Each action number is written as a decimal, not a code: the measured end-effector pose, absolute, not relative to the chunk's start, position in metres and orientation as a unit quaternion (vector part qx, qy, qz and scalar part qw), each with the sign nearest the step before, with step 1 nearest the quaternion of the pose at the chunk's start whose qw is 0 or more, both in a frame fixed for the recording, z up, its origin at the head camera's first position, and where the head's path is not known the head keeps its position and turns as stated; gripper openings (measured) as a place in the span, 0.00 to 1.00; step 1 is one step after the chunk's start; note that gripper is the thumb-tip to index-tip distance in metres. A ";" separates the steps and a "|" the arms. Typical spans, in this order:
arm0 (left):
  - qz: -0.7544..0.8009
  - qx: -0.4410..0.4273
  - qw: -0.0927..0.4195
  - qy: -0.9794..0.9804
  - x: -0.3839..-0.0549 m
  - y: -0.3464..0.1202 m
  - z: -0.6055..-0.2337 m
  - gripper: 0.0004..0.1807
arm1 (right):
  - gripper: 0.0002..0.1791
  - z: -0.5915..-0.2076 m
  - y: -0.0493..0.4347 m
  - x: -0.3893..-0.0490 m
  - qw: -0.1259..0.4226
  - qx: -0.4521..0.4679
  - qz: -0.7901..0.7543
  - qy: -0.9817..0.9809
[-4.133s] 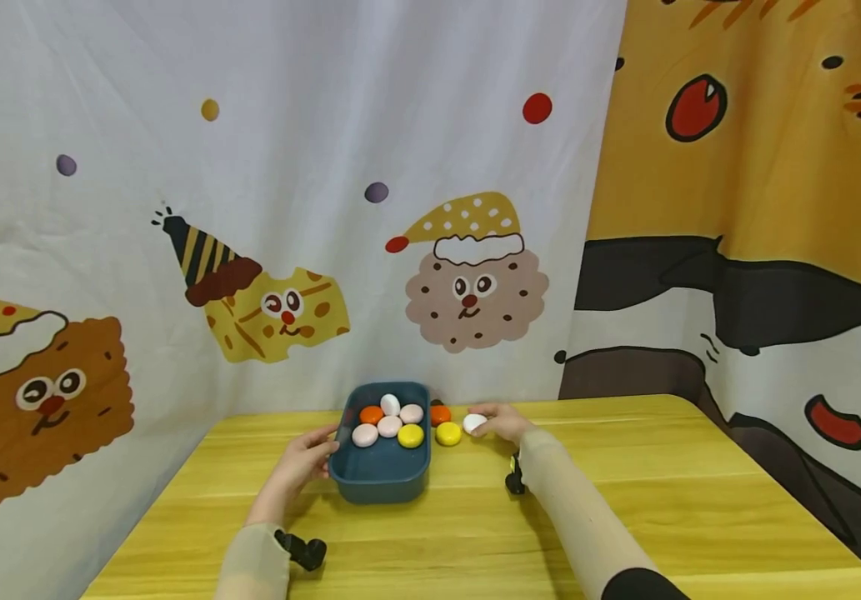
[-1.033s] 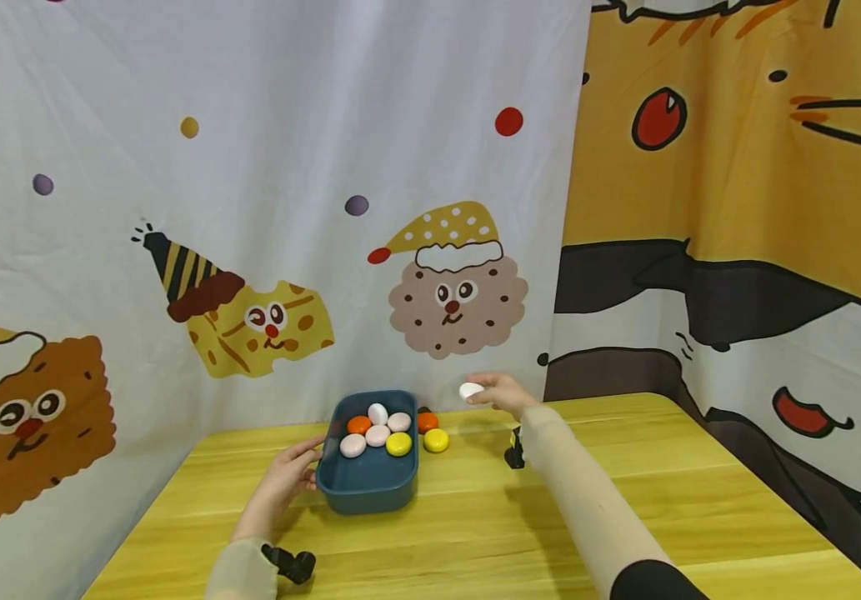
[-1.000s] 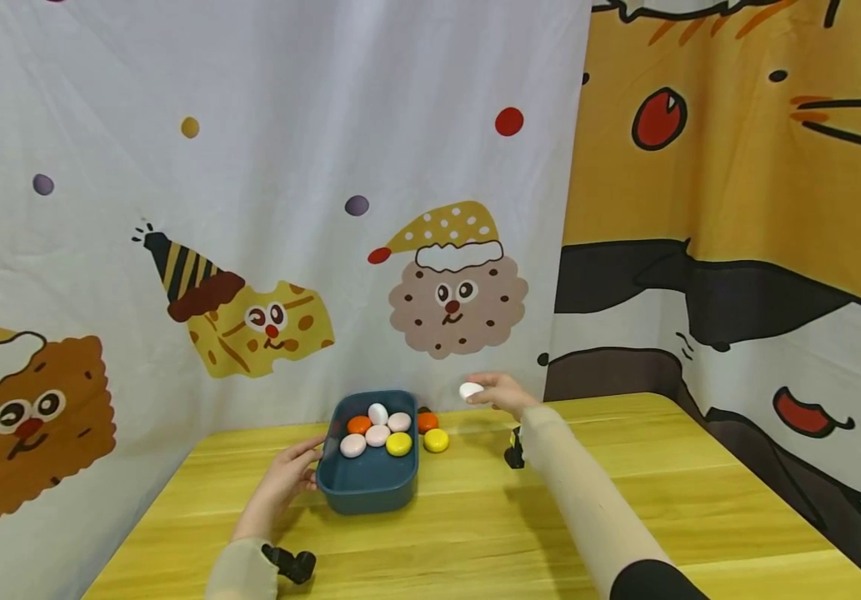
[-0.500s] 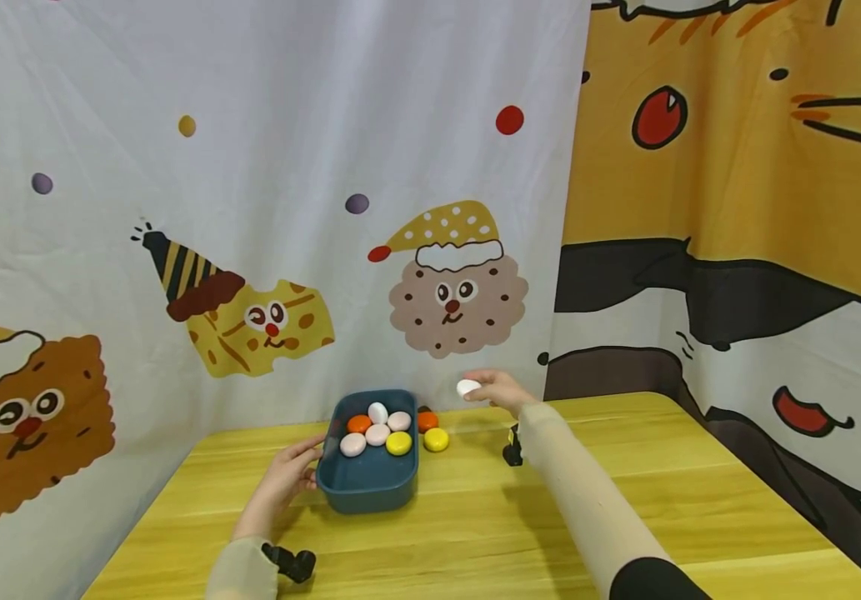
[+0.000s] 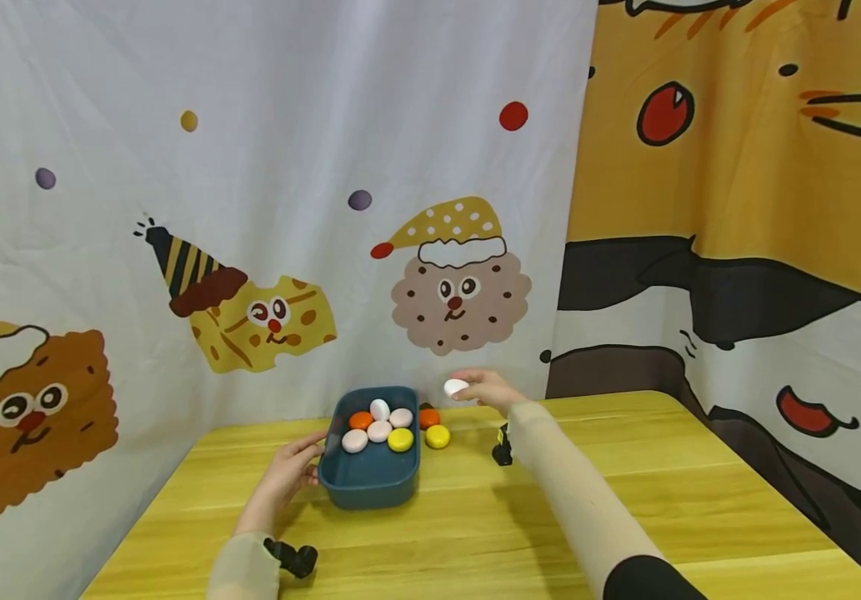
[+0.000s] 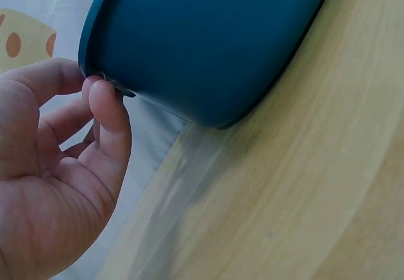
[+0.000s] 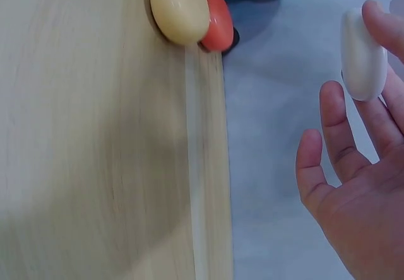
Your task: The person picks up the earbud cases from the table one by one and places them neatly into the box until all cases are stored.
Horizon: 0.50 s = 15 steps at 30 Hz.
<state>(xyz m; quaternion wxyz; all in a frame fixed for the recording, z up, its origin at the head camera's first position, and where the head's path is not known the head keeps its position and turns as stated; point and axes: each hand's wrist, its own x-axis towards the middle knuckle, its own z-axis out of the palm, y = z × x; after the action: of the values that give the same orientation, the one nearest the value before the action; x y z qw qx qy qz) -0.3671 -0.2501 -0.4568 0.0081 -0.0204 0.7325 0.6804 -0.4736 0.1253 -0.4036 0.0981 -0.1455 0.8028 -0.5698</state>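
Note:
A dark blue bin (image 5: 370, 497) stands near the back of the table, and my left hand (image 5: 287, 471) pinches its left rim between thumb and fingers, as the left wrist view shows. Inside the bin lie a white piece (image 5: 380, 409), an orange one (image 5: 360, 421), a yellow one (image 5: 400, 440) and several pale pink ones (image 5: 355, 441), all smooth and rounded. Above the table's back edge, right of the bin, my right hand (image 5: 488, 390) holds another white rounded piece (image 7: 363, 59) between thumb and fingers; its ring and little fingers are spread away.
Just right of the bin, a yellow piece (image 5: 438, 437) and an orange piece (image 5: 429, 419) rest on the wooden table (image 5: 430, 550). Something dark (image 7: 234, 39) peeks out behind the orange one. A printed curtain (image 5: 287, 208) hangs right behind the table.
Over four seconds my right hand has lifted the white piece off the table. In the last second it has drifted left toward the bin. The left hand stays at the rim.

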 end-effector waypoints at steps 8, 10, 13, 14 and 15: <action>0.685 -0.022 0.010 0.728 -0.370 -0.251 -0.457 0.26 | 0.32 -0.406 0.105 -0.476 0.108 -0.171 -0.567 0.799; 0.687 -0.020 0.010 0.726 -0.370 -0.252 -0.458 0.26 | 0.32 -0.406 0.099 -0.476 0.110 -0.178 -0.564 0.799; 0.686 -0.017 0.011 0.728 -0.370 -0.252 -0.458 0.26 | 0.33 -0.406 0.091 -0.476 0.114 -0.185 -0.562 0.798; 0.685 -0.017 0.011 0.729 -0.370 -0.252 -0.459 0.26 | 0.33 -0.406 0.088 -0.477 0.115 -0.189 -0.560 0.798; 0.684 -0.016 0.012 0.729 -0.370 -0.252 -0.459 0.26 | 0.33 -0.407 0.086 -0.477 0.116 -0.193 -0.560 0.797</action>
<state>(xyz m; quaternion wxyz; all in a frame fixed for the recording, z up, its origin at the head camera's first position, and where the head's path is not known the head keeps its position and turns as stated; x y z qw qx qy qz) -0.3703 -0.2522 -0.4591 0.0118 -0.0162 0.7288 0.6844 -0.4771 0.0860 -0.4070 0.1165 -0.1926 0.7971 -0.5603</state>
